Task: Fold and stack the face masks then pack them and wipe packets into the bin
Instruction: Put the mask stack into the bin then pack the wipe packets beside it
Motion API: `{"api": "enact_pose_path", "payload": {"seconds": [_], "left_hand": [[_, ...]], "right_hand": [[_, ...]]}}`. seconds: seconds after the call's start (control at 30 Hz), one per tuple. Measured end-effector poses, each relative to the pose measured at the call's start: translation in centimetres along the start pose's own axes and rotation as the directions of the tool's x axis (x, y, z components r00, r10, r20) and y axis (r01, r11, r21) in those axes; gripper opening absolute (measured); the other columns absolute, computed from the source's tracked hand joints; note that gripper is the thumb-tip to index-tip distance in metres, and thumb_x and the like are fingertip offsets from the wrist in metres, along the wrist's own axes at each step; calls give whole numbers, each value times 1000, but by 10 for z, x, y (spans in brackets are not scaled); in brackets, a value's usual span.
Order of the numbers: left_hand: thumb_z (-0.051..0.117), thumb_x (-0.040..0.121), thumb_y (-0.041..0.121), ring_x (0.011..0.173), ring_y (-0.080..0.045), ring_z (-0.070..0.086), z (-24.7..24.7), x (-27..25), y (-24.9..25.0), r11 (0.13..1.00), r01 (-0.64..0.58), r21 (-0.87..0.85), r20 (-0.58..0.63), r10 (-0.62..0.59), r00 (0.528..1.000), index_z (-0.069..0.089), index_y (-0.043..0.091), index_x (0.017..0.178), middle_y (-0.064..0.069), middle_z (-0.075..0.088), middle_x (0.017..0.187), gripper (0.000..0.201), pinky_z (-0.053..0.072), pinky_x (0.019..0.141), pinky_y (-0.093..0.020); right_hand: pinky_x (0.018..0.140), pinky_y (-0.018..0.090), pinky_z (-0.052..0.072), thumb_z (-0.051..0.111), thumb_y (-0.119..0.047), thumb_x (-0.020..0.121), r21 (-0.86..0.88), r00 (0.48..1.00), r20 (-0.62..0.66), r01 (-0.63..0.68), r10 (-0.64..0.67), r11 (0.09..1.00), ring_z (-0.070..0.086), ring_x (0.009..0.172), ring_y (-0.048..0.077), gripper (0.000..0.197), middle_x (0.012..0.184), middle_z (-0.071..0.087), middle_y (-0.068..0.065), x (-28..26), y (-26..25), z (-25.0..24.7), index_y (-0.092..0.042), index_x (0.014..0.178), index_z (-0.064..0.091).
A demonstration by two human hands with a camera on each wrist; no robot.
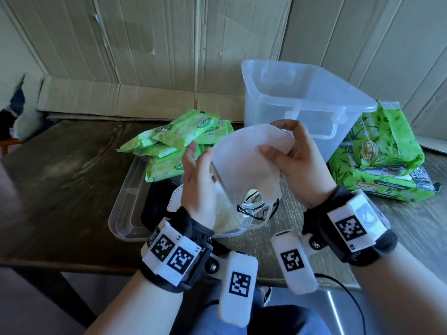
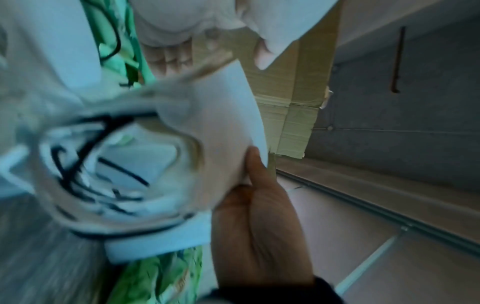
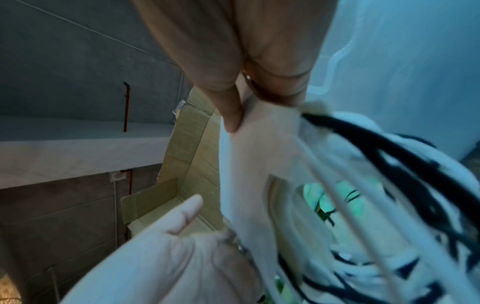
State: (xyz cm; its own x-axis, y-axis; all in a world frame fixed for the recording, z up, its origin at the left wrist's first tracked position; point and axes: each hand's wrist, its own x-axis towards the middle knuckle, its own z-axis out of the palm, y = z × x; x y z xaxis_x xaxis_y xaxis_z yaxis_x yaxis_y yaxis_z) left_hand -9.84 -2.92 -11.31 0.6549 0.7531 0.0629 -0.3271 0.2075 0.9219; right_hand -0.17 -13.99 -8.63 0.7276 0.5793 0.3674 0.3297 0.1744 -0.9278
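Note:
A white face mask [image 1: 244, 160] hangs in the air over the table, bent into a curve between my hands. My right hand [image 1: 275, 139] pinches its upper right edge between thumb and fingers; the thumb [image 3: 231, 119] presses on the fabric. My left hand [image 1: 200, 165] holds the left edge, thumb [image 2: 253, 164] along the rim, fingers hidden behind the mask. Below lie more masks [image 1: 229, 216] with black and white ear loops. Small green wipe packets [image 1: 183, 139] are heaped behind them. The clear bin [image 1: 266, 76] stands at the back right.
A clear lid [image 1: 125, 201] lies on the dark wooden table [image 1: 60, 177] under the masks and small packets. Large green wipe packs [image 1: 382, 151] are stacked right of the bin. Cardboard sheets [image 1: 145, 44] line the wall behind. The table's left part is bare.

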Motion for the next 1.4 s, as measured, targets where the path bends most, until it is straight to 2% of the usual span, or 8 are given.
{"api": "enact_pose_path", "payload": {"seconds": [0.1, 0.3, 0.43, 0.57, 0.8, 1.07, 1.27, 1.4], "left_hand": [[52, 59, 66, 139, -21, 31, 6, -5, -3, 997, 33, 64, 95, -39, 995, 22, 19, 147, -5, 29, 152, 105, 27, 115, -44], [71, 68, 22, 108, -25, 58, -5, -2, -2, 992, -56, 117, 81, 46, 996, 33, 40, 131, -18, 59, 122, 76, 41, 104, -48], [62, 72, -18, 77, -7, 57, -18, 2, 11, 958, -259, 126, 311, 210, 927, 52, 35, 110, -2, 62, 88, 65, 50, 69, -20], [49, 65, -2, 78, 7, 57, -28, 2, 25, 890, -325, 319, 512, 127, 849, 64, 28, 94, 23, 68, 86, 44, 43, 71, -9], [59, 83, -3, 83, 16, 57, -68, 14, 43, 874, -280, 398, 200, 216, 956, 67, 22, 95, 12, 66, 96, 28, 40, 83, -4], [61, 81, -3, 71, 11, 57, -100, 19, 52, 910, -280, 306, -114, 327, 938, 68, 22, 88, 15, 63, 83, 27, 40, 73, -6], [61, 81, -2, 75, 10, 56, -107, 14, 52, 918, -276, 284, -149, 326, 933, 68, 22, 91, 11, 64, 90, 27, 40, 75, -6], [61, 81, -3, 78, 7, 57, -112, 15, 51, 927, -266, 264, -172, 316, 933, 69, 21, 90, 9, 65, 92, 27, 42, 76, -6]], "right_hand": [[72, 28, 52, 61, -13, 75, -42, 999, 37, -5, 6, 999, 58, 82, 11, 32, 98, 57, -2, -2, 8, 5, -26, 98, 42], [62, 28, 54, 56, 14, 81, -42, 994, 99, -45, 49, 998, 59, 66, 10, 51, 84, 58, 6, -1, 1, -6, -26, 108, 40], [61, 33, 52, 65, 11, 75, 22, 998, 14, -69, 69, 997, 57, 63, 18, 59, 78, 58, 11, 6, -10, -2, -27, 112, 39], [62, 35, 40, 68, -4, 69, -60, 993, 119, -22, 29, 998, 44, 69, 25, 50, 79, 47, 18, 13, -12, 19, -31, 102, 43], [66, 22, 40, 55, -4, 88, -541, 948, 291, 54, 127, 839, 52, 64, 8, 32, 76, 56, -8, 31, 5, 35, -13, 118, 48], [99, 24, 27, 77, -18, 71, -758, 527, 645, 531, 553, 378, 31, 130, 19, 78, 145, 25, 5, 13, 16, 56, -27, 138, 37], [93, 37, 46, 74, -32, 72, -742, 551, 586, 660, 594, 121, 49, 111, 28, 67, 135, 30, 11, 9, 18, 78, -24, 131, 44], [78, 23, 37, 58, -28, 85, -713, 571, 669, 673, 477, 195, 54, 102, 22, 32, 106, 59, 7, 12, 19, 80, -12, 112, 62]]}}
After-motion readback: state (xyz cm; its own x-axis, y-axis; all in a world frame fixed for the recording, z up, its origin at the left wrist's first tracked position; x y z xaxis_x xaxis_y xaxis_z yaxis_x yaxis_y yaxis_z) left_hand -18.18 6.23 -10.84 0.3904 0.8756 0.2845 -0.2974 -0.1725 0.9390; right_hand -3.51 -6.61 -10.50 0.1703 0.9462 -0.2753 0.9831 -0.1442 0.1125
